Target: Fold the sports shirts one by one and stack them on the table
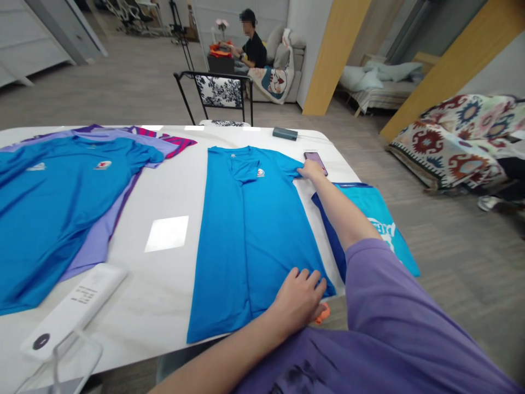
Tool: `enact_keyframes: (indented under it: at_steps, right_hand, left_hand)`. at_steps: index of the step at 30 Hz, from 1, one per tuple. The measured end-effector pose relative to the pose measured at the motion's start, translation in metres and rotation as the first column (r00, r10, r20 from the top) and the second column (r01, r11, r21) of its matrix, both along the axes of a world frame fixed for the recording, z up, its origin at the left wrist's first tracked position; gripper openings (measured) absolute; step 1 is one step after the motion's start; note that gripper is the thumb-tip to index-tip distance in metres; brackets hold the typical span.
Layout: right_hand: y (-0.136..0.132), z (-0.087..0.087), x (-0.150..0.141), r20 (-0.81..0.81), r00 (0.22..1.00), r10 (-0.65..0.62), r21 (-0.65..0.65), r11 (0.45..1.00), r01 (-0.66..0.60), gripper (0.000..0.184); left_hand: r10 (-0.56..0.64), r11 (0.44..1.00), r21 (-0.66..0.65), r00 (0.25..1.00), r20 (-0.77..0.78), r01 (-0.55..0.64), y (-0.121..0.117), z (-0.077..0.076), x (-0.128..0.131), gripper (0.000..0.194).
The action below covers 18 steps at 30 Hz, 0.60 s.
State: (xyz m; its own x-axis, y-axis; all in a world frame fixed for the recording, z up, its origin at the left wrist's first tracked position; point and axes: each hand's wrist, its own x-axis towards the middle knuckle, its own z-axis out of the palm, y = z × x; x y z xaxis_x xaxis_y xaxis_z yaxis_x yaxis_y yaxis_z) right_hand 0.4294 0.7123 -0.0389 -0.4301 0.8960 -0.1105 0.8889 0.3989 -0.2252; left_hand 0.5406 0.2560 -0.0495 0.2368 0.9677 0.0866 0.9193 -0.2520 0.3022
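Note:
A blue T-shirt (221, 235) lies on the white table in front of me. Its left side is folded inward, with that sleeve lying across the chest beside a small logo. My right hand (314, 169) reaches to the far right and pinches the end of the other sleeve, close to a phone (315, 162). At the lower right of the shirt, my left hand (301, 293) grips the fabric near the hem with bent fingers; its thumb is partly hidden.
More shirts, a blue one (69, 202) on top, lie spread at left. A folded turquoise garment (369, 208) is under my right arm. A white device (76, 306), a dark box (285, 134) and the table (164, 295) show too. Beyond are a chair (219, 92) and a seated person (252, 49).

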Motion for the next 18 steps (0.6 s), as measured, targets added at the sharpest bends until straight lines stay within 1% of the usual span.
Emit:
enact_keyframes:
  at_steps: [2, 3, 5, 7, 8, 10, 12, 14, 15, 18]
  right_hand:
    - [0.004, -0.001, -0.002, -0.024, 0.999, 0.032, 0.03, 0.999, -0.031, 0.05]
    - [0.006, -0.002, -0.003, -0.04, 0.998, 0.042, 0.065, 0.997, -0.04, 0.053]
    - [0.01, -0.001, -0.005, -0.05, 0.997, 0.053, 0.144, 0.989, -0.045, 0.066]
    - [0.015, 0.0, -0.007, 0.0, 0.998, 0.065, 0.182, 0.981, -0.064, 0.074]
    - [0.017, 0.0, -0.009, 0.041, 0.996, 0.077, 0.182, 0.98, -0.083, 0.074]
    - [0.021, -0.001, -0.012, 0.111, 0.989, 0.093, 0.173, 0.979, -0.112, 0.066]
    - [0.024, -0.001, -0.015, 0.145, 0.982, 0.118, 0.157, 0.978, -0.14, 0.052]
    - [0.029, 0.0, -0.017, 0.149, 0.979, 0.142, 0.134, 0.978, -0.162, 0.039]
    - [0.031, 0.002, -0.017, 0.14, 0.979, 0.151, 0.125, 0.978, -0.169, 0.035]
    - [0.04, 0.01, -0.016, 0.068, 0.987, 0.146, 0.143, 0.978, -0.154, 0.034]
  left_hand:
    - [0.006, 1.0, 0.021, 1.0, 0.01, -0.006, -0.005, 0.001, 0.002, 0.046]
    - [0.014, 0.999, 0.03, 1.0, 0.015, -0.015, -0.006, 0.0, 0.004, 0.039]
    - [0.013, 0.999, 0.047, 1.0, 0.019, -0.014, -0.009, -0.005, 0.007, 0.022]
    - [-0.001, 0.996, 0.085, 1.0, 0.013, 0.0, -0.01, -0.014, 0.01, 0.012]
    - [-0.006, 0.994, 0.111, 1.0, 0.008, 0.005, -0.01, -0.018, 0.011, 0.011]
    - [-0.002, 0.987, 0.161, 1.0, 0.01, 0.0, -0.009, -0.026, 0.013, 0.013]
    - [0.01, 0.983, 0.185, 0.999, 0.039, -0.017, -0.009, -0.029, 0.013, 0.016]
    - [0.011, 0.983, 0.18, 0.997, 0.08, -0.025, -0.009, -0.027, 0.012, 0.018]
    - [0.009, 0.984, 0.174, 0.995, 0.096, -0.026, -0.009, -0.025, 0.012, 0.018]
    - [0.017, 0.985, 0.166, 0.99, 0.14, -0.04, -0.009, -0.017, 0.009, 0.016]
